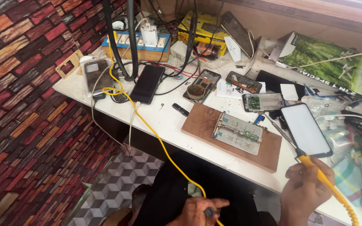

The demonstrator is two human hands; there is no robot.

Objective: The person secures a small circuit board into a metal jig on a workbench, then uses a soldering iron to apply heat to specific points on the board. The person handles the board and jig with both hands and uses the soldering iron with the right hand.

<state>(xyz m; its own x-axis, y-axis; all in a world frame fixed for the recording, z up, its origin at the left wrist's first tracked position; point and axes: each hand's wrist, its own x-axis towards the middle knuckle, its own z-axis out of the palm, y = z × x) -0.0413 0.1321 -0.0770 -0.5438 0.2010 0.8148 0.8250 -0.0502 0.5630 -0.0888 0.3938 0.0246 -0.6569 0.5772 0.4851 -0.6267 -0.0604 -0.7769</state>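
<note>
Two hands sit at the near edge of the tabletop [168,121], each closed on part of the same tool. The right hand [304,190] has its fingers [315,165] wrapped tight around the yellow handle of a soldering iron [315,165], held like a pen so the thin metal tip points up and away, toward the phone with the white screen [306,129] lying just beyond those fingers. That grip suits fine control of the tip. The left hand [200,211], low over the lap, pinches a small dark plug or knob [209,212] at the end of the yellow cable [156,134]; what exactly it is cannot be told. The cable runs from those fingers up across the tabletop toward the power strip [141,42] far beyond them, which explains the slack loop. Between and beyond both hands, a metal board holder [239,133] rests on a wooden block [231,138], keeping heat off the surface. Farther left of the left fingers lies a dark phone [147,83], face up, on a charging lead.
</note>
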